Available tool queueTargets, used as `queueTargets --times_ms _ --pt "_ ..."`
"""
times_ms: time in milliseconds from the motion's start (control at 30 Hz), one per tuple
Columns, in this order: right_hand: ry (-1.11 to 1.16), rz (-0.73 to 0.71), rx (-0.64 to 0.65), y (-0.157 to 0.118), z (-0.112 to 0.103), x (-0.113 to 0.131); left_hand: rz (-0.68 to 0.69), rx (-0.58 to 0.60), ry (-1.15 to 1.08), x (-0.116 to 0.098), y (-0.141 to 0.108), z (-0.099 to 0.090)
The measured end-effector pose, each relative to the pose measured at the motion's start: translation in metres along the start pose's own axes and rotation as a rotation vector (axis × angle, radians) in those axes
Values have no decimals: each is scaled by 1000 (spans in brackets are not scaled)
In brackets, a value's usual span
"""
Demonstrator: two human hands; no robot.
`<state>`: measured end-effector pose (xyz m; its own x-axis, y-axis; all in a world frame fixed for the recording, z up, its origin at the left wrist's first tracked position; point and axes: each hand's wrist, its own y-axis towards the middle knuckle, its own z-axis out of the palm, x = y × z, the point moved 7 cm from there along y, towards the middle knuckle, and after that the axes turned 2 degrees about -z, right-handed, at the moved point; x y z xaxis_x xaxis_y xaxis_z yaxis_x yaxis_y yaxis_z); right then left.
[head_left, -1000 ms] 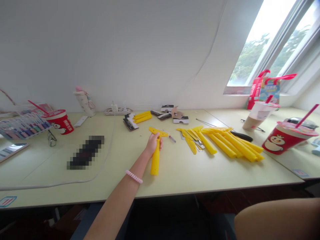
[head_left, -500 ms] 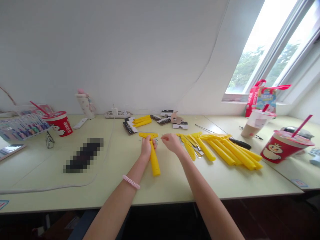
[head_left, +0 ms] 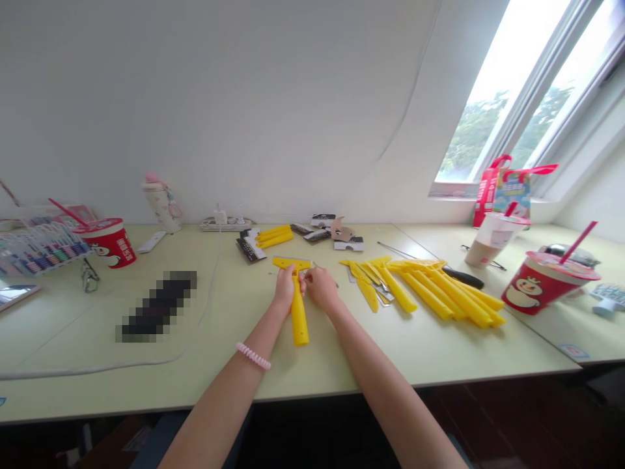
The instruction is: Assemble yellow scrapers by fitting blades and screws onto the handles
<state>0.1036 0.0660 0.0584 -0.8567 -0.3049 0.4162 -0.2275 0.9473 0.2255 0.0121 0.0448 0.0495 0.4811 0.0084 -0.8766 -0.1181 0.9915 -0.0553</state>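
Observation:
A yellow T-shaped scraper [head_left: 299, 322] lies with its wide head away from me and its handle toward me. My left hand [head_left: 284, 286] is closed around its neck, just below the head. Close to the scraper's right side, my right hand [head_left: 322, 286] is pinched with the fingertips together; whatever is in them is too small or hidden to make out. To the right lie yellow scraper heads [head_left: 364, 286] with metal blades among them. Beyond those is a pile of several yellow scrapers [head_left: 439, 296].
A screwdriver [head_left: 467, 279] with a black handle lies behind the pile. Black-and-white cardboard packs [head_left: 349, 244] and yellow handles [head_left: 274, 236] are at the back. Red cups [head_left: 532, 286] stand right and left. A white cable [head_left: 122, 369] crosses the left side.
My right hand has moved left and come in beside the scraper's head. The left hand keeps its hold on the scraper. The view has shifted slightly.

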Motion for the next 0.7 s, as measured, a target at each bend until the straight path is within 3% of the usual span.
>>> queueTargets --times_ms 133,233,367,433,533,700 --pt "46 81 -15 1 2 -12 -27 12 -9 2 0 1" --pt "151 153 -94 2 -8 -31 -74 33 3 4 0 2" --pt "567 291 -239 -2 -29 -63 -127 64 58 9 0 4" --pt "806 315 -253 -5 -34 -70 -167 95 111 15 0 6" --pt "972 237 -180 -7 -38 -60 -236 188 203 26 -1 10" --pt "869 13 -91 -12 -43 -28 -301 376 355 39 -12 20"
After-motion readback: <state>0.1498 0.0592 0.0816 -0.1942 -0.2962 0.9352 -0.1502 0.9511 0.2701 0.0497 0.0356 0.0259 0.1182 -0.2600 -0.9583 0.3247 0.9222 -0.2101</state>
